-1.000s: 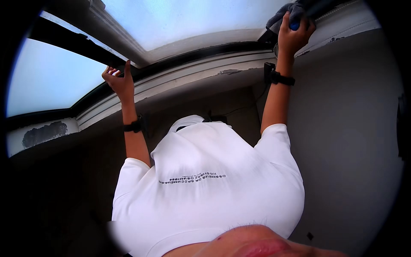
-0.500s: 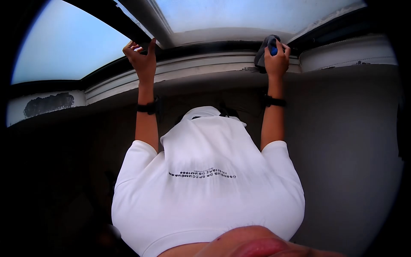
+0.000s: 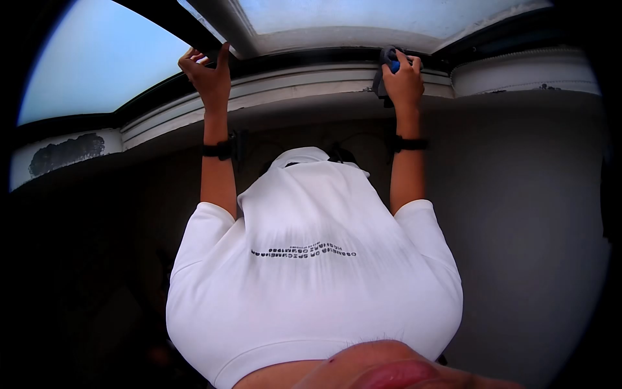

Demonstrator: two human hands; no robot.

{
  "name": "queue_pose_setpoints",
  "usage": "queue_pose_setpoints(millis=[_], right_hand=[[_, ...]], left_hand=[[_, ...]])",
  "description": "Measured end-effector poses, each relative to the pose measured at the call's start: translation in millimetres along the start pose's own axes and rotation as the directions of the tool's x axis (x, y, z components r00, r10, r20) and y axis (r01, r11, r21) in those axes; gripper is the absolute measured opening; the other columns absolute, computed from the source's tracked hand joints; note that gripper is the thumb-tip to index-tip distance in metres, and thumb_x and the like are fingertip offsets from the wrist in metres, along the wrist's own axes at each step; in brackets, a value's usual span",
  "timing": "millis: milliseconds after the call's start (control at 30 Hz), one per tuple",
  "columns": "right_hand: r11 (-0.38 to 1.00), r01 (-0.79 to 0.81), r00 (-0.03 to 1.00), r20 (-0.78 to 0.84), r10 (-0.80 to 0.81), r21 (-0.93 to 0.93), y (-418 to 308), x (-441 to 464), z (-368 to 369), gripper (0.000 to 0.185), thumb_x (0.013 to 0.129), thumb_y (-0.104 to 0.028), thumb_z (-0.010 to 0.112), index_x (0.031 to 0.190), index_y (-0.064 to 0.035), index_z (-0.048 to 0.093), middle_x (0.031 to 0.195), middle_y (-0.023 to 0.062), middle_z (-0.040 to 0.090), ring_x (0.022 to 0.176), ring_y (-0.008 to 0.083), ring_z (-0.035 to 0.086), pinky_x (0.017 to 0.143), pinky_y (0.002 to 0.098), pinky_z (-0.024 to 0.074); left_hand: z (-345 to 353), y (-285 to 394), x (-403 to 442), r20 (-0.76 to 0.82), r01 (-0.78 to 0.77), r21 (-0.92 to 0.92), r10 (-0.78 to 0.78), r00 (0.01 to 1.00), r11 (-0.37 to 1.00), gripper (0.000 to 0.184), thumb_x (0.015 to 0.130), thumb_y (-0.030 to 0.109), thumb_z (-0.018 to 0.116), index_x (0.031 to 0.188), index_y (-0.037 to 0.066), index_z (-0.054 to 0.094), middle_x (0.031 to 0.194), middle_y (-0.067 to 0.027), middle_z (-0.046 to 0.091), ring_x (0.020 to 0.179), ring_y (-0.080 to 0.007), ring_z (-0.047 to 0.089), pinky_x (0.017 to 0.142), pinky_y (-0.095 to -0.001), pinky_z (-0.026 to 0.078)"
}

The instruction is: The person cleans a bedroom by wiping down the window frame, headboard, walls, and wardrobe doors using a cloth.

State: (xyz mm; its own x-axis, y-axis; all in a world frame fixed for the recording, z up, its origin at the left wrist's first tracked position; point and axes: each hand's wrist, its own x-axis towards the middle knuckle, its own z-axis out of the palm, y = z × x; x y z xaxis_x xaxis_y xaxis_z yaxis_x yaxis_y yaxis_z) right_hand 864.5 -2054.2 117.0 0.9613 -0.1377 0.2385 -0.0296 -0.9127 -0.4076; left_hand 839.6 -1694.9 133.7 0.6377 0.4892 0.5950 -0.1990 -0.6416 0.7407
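Note:
My left hand [image 3: 208, 74] grips the lower part of the dark window sash frame [image 3: 183, 24], its thumb on one side and its fingers curled on the other. My right hand [image 3: 405, 83] is closed around a grey cloth [image 3: 381, 84], and a small patch of blue shows between the fingers. The cloth rests against the dark lower frame and the pale sliding track [image 3: 311, 76] of the window. Part of the cloth is hidden behind the hand.
Frosted panes [image 3: 103, 65] stand beyond both hands. Along the track runs a white sill with a dark worn patch [image 3: 68, 154] at its left end. A grey wall [image 3: 518, 207] fills the right side. Dark bands circle both wrists.
My right hand and the cloth have shifted left and slightly up along the track. My left hand has moved a little up and left in view, still on the frame.

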Motion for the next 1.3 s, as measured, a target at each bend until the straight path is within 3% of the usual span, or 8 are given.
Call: queue_pose_setpoints(millis=[300, 467, 633, 867, 1067, 1167, 1233, 1300], right_hand=[[0.985, -0.143, 0.989, -0.038, 0.14, -0.098, 64.1, 15.8, -22.7, 0.049, 0.079, -0.035, 0.069, 0.125, -0.0192, 0.063, 0.122, 0.0123, 0.055, 0.106, 0.0374, 0.061, 0.087, 0.05, 0.0513], [0.967, -0.145, 0.969, 0.166, 0.181, -0.21, 87.6, 5.6, -26.1, 0.051, 0.08, -0.039, 0.067, 0.126, -0.0179, 0.063, 0.121, 0.0164, 0.057, 0.108, 0.0377, 0.06, 0.089, 0.0485, 0.0507], [0.96, -0.171, 0.945, 0.238, 0.223, -0.221, 37.9, -8.2, -23.7, 0.054, 0.081, -0.045, 0.062, 0.126, -0.0166, 0.063, 0.121, 0.0181, 0.057, 0.109, 0.0383, 0.06, 0.09, 0.047, 0.0509], [0.992, -0.023, 0.959, 0.276, 0.057, -0.124, -41.8, -34.6, -2.5, 0.051, 0.081, -0.047, 0.061, 0.12, -0.0136, 0.067, 0.114, 0.0192, 0.061, 0.103, 0.0421, 0.062, 0.09, 0.0483, 0.0505], [0.977, -0.157, 0.953, 0.238, 0.188, -0.142, 33.8, -1.1, -11.1, 0.046, 0.081, -0.044, 0.062, 0.112, -0.011, 0.07, 0.107, 0.0198, 0.064, 0.1, 0.0405, 0.063, 0.087, 0.0489, 0.0509], [0.953, -0.205, 0.931, 0.257, 0.26, -0.221, 32.7, 1.3, -21.8, 0.045, 0.082, -0.044, 0.061, 0.109, -0.0098, 0.071, 0.109, 0.0185, 0.064, 0.099, 0.0401, 0.063, 0.086, 0.0487, 0.0514], [0.952, -0.189, 0.942, 0.229, 0.245, -0.24, 19.0, -5.0, -15.5, 0.044, 0.082, -0.044, 0.061, 0.108, -0.0089, 0.071, 0.11, 0.0179, 0.064, 0.1, 0.0397, 0.064, 0.086, 0.0482, 0.0518], [0.954, -0.146, 0.946, 0.246, 0.213, -0.263, -5.3, -14.4, -5.8, 0.044, 0.083, -0.043, 0.06, 0.107, -0.0077, 0.07, 0.113, 0.0172, 0.063, 0.1, 0.039, 0.064, 0.085, 0.0481, 0.0523]], left_hand=[[-0.1, -0.7, -0.2, 0.002, 0.015, 0.016, -0.015, 1.0, 1.0, 0.067, 0.077, 0.034, 0.083, 0.116, -0.001, 0.042, 0.108, -0.0129, 0.043, 0.096, -0.0215, 0.049, 0.082, -0.0335, 0.047], [-3.1, -1.7, -2.1, -0.001, 0.006, 0.032, -0.006, 1.0, 0.999, 0.067, 0.077, 0.036, 0.083, 0.116, -0.002, 0.042, 0.109, -0.0133, 0.044, 0.097, -0.0214, 0.05, 0.082, -0.0339, 0.047], [-7.4, 7.5, 0.7, 0.032, -0.016, 0.006, 0.016, 0.999, 1.0, 0.065, 0.077, 0.036, 0.083, 0.113, -0.002, 0.045, 0.109, -0.0141, 0.044, 0.094, -0.0212, 0.053, 0.079, -0.0332, 0.049], [-10.8, 15.4, -10.2, 0.037, -0.07, -0.159, 0.077, 0.996, 0.985, 0.049, 0.084, 0.019, 0.074, 0.124, 0.001, 0.052, 0.118, -0.0128, 0.045, 0.103, -0.0219, 0.056, 0.084, -0.0317, 0.055], [-17.5, 7.5, -22.8, 0.063, -0.112, -0.176, 0.125, 0.99, 0.978, 0.052, 0.086, 0.013, 0.069, 0.134, 0.005, 0.051, 0.124, -0.0136, 0.046, 0.109, -0.0237, 0.058, 0.09, -0.0366, 0.054], [-30.6, -0.6, -42.1, 0.116, -0.099, -0.055, 0.105, 0.988, 0.994, 0.04, 0.086, 0.01, 0.067, 0.126, 0.006, 0.058, 0.112, -0.0129, 0.056, 0.106, -0.0248, 0.059, 0.086, -0.0367, 0.052], [-38.5, -13.3, -60.0, 0.395, -0.057, 0.101, 0.012, 0.918, 0.993, 0.025, 0.086, 0.008, 0.065, 0.111, 0.006, 0.066, 0.096, -0.0107, 0.063, 0.1, -0.0271, 0.061, 0.081, -0.0372, 0.052], [-39.4, -25.9, -80.8, 0.481, -0.097, 0.178, 0.0, 0.877, 0.979, 0.021, 0.086, 0.008, 0.065, 0.106, 0.007, 0.068, 0.091, -0.01, 0.064, 0.098, -0.0282, 0.061, 0.081, -0.0375, 0.051]])
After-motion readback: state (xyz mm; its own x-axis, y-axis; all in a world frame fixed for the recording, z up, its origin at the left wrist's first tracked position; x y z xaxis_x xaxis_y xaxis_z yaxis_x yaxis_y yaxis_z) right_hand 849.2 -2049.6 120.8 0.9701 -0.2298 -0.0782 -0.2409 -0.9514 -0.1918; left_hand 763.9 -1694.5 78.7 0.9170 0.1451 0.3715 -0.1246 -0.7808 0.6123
